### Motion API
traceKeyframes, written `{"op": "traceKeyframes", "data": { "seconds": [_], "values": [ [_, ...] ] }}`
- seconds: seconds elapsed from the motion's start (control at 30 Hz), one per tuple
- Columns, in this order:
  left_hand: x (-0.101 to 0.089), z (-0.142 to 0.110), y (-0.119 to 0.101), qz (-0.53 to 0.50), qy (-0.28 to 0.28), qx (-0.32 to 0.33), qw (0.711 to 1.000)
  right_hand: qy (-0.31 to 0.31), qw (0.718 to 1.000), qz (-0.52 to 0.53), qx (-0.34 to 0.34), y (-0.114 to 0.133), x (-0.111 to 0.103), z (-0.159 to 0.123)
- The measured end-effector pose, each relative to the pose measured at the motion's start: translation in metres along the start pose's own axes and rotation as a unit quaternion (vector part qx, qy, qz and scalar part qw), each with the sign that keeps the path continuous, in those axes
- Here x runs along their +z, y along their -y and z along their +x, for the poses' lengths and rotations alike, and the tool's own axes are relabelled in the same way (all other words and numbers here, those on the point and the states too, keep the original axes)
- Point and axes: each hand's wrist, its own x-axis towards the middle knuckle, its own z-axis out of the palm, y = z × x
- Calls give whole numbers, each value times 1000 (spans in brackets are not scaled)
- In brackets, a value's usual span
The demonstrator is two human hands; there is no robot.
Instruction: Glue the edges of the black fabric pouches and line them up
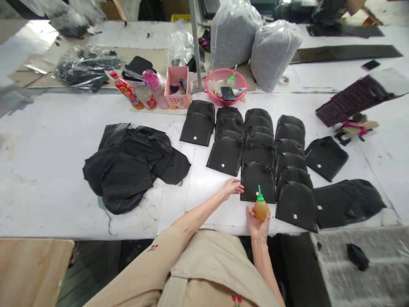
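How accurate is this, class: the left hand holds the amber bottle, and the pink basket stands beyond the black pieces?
Not the left hand: the head view shows the right hand holding the amber bottle. The rest stands.

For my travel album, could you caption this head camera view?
Right hand cradling a green-tipped glue-like bottle, left hand beside overlapping rows of black pieces.

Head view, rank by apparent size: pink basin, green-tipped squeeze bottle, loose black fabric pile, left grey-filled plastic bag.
Largest to smallest, as seen:
1. Loose black fabric pile
2. Left grey-filled plastic bag
3. Pink basin
4. Green-tipped squeeze bottle, in the right hand; smallest here despite being nearer the camera than the basin
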Motion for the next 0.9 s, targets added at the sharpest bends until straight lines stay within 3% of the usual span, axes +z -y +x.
{"op": "traceKeyframes", "data": {
  "seconds": [0.3,0.43,0.53,0.73,0.9],
  "values": [
    [-63,-55,25,33,-31,1,999,32,999,-11,14,-4,-7,5],
    [-73,-68,28,36,-31,1,999,22,999,-25,21,-9,2,-3],
    [-62,-54,20,36,-22,11,999,25,999,-37,12,-10,6,-7],
    [-16,-12,-5,40,7,-4,999,29,999,-45,1,-11,-2,-6],
    [10,5,-8,41,-12,-16,999,13,1000,-28,2,-11,-9,-6]
  ]
}}
